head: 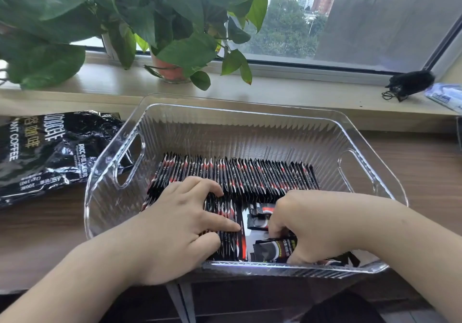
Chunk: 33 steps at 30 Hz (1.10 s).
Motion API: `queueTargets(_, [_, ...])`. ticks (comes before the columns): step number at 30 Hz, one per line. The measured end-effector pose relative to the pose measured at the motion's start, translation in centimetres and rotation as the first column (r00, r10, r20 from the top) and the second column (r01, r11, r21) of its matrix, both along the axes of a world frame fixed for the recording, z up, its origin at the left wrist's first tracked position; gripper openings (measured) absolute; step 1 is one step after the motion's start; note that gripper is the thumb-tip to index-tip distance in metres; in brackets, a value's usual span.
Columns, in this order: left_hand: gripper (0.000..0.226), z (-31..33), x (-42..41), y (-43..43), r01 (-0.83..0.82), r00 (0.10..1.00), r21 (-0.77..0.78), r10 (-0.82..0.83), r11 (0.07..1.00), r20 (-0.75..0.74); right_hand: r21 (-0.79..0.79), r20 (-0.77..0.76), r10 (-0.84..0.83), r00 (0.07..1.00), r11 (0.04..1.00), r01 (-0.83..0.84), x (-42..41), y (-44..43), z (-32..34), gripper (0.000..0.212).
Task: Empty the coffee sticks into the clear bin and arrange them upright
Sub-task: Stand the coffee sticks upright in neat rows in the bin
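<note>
A clear ribbed bin (245, 115) with cut-out handles stands on the wooden desk. Inside it, a long row of black-and-red coffee sticks (240, 176) stands upright across the middle. A shorter upright bunch (226, 244) stands nearer me, and my left hand (180, 222) presses against it with spread fingers. A few loose sticks (260, 222) lie flat on the bin floor at the front. My right hand (312, 225) reaches down into the front right corner, its curled fingers gripping flat-lying sticks (277, 247). The empty black coffee bag (47, 152) lies crumpled left of the bin.
A leafy potted plant (170, 70) stands on the windowsill behind the bin. A black fuzzy object (410, 82) and a white-blue packet (445, 97) lie on the sill at the right. Wooden desk surface (425, 172) shows right of the bin.
</note>
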<state>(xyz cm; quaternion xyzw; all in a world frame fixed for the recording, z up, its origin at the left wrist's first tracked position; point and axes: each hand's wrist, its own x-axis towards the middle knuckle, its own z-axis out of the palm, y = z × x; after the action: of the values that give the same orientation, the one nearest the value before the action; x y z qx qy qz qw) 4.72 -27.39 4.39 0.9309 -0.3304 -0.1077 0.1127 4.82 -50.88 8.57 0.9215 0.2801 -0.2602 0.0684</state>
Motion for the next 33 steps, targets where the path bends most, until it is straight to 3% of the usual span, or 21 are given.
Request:
queueTargets(7, [0.065,0.1,0.0,0.1,-0.010,1.000,0.018,0.009,1.000,0.003,0.037,0.049,0.011,0.999,0.999,-0.013,0.0,-0.1,0.0,0.044])
queueTargets(15, [0.068,0.1,-0.2,-0.1,-0.034,0.999,0.034,0.033,0.999,0.012,0.208,0.049,-0.062,0.997,0.977,0.050,1.8,-0.6,1.0,0.040])
queueTargets(22, [0.071,0.1,-0.5,-0.3,-0.078,0.997,0.034,0.078,0.996,0.014,0.243,0.068,-0.073,0.995,0.968,0.055,3.8,-0.4,0.8,0.034])
queueTargets(33, [0.069,0.0,-0.4,-0.4,-0.085,0.996,0.006,0.085,0.996,0.009,0.279,0.160,-0.272,0.949,0.934,0.221,3.9,-1.0,2.3,0.052])
